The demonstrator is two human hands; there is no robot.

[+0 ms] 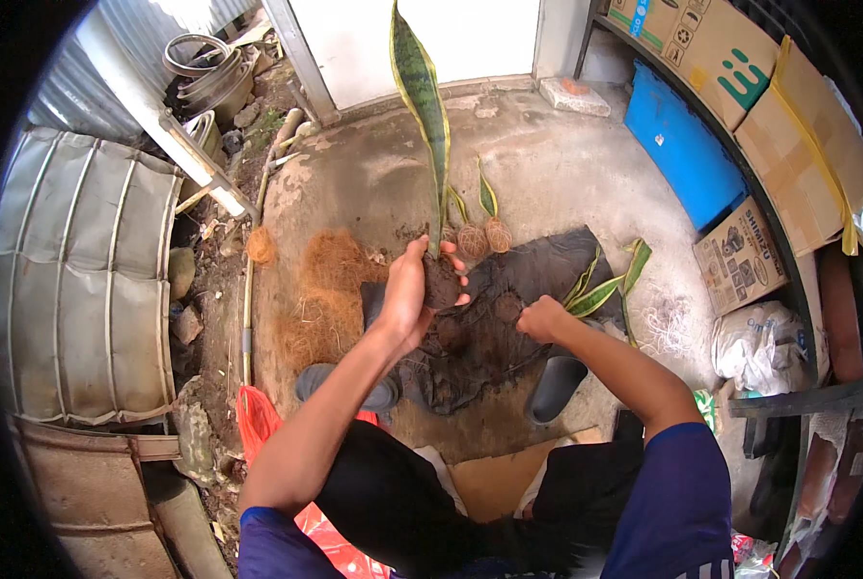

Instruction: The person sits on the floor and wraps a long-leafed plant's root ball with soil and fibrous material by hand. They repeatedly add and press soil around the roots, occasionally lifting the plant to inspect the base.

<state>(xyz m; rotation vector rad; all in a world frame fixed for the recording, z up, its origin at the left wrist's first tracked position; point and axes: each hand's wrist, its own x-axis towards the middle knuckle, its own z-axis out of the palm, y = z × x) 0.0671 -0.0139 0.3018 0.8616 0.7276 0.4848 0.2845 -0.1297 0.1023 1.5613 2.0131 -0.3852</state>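
My left hand (407, 294) is wrapped round the dark soil ball (441, 281) of a snake plant, holding it up over a black plastic sheet (566, 259). The plant's tall yellow-edged leaf (422, 92) rises from that ball. My right hand (544, 319) is closed low over the sheet, beside a lump of soil (508, 307); whatever its fingers hold is hidden. Just right of it lie loose snake plant leaves (595, 294). Beyond the sheet stand small snake plants with string-wrapped root balls (497, 234).
Brown coconut fibre (333, 265) lies left of the sheet, and a tangle of white string (668, 323) on the right. A grey slipper (556, 389) sits at the sheet's near edge. A blue bin (682, 145) and cardboard boxes (740, 256) line the right side. A red plastic bag (258, 420) is near my left arm.
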